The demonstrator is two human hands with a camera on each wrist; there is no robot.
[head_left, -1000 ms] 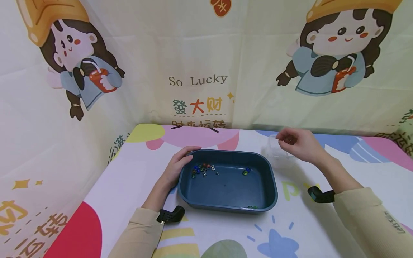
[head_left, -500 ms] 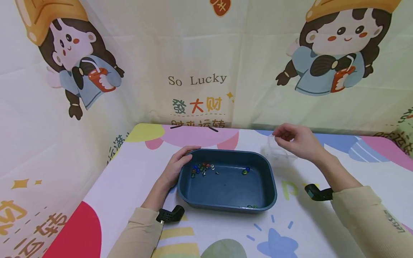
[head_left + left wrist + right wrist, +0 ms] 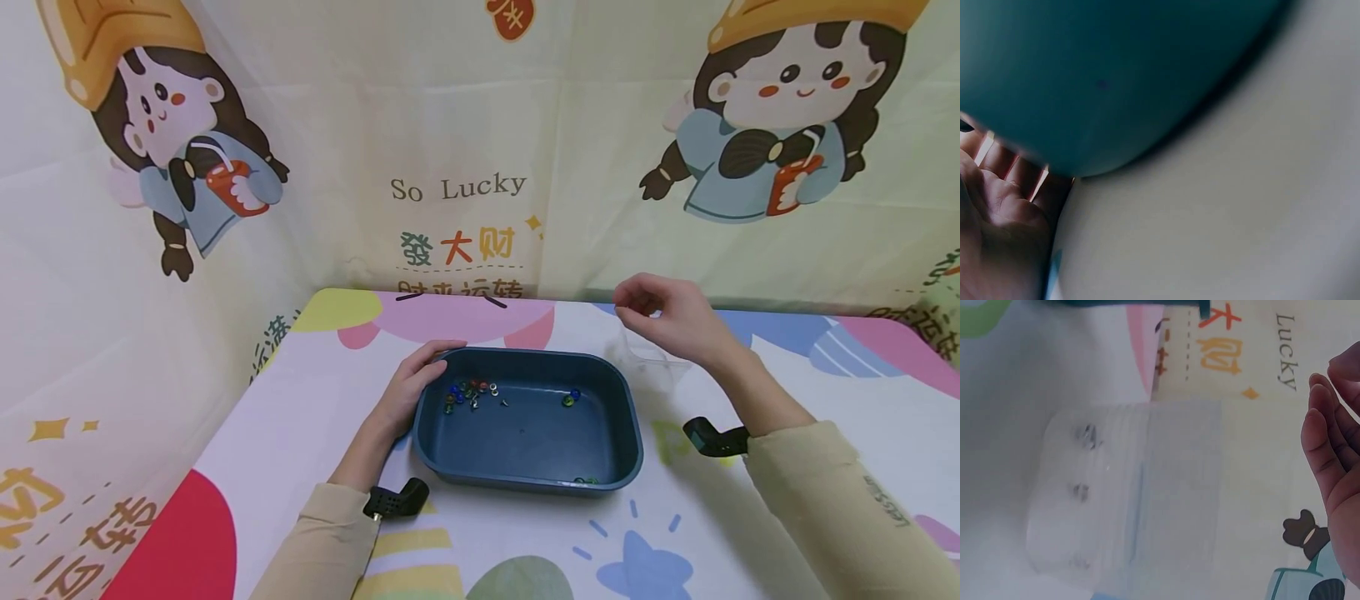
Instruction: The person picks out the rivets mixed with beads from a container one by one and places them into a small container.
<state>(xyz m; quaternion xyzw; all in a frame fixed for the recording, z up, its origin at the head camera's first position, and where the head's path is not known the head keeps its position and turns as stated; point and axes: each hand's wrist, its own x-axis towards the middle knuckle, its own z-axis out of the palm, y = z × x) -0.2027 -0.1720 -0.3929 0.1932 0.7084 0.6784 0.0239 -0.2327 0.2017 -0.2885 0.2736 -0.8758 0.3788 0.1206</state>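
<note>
A dark blue rectangular basin (image 3: 525, 442) stands mid-table. My left hand (image 3: 408, 387) grips its left end, thumb over the rim, fingers along the outer wall. Glass marbles and small metal pieces lie in the basin's left part (image 3: 472, 392); two marbles (image 3: 572, 397) sit farther right and greenish ones near the front wall. My right hand (image 3: 671, 317) is raised over a clear plastic box (image 3: 1097, 506), fingers curled with the tips near the thumb. Whether something tiny is between those tips is hidden. Several small dark metallic pieces (image 3: 1088, 436) show blurred through the box.
A patterned cloth (image 3: 322, 467) covers the table. Behind it hangs a printed curtain (image 3: 585, 150) close to the table's back edge. The clear box stands just right of the basin, near the back. Each wrist wears a black camera (image 3: 720, 437).
My right hand has risen from the clear box and shifted left, toward the basin. My left hand and the basin stay in place.
</note>
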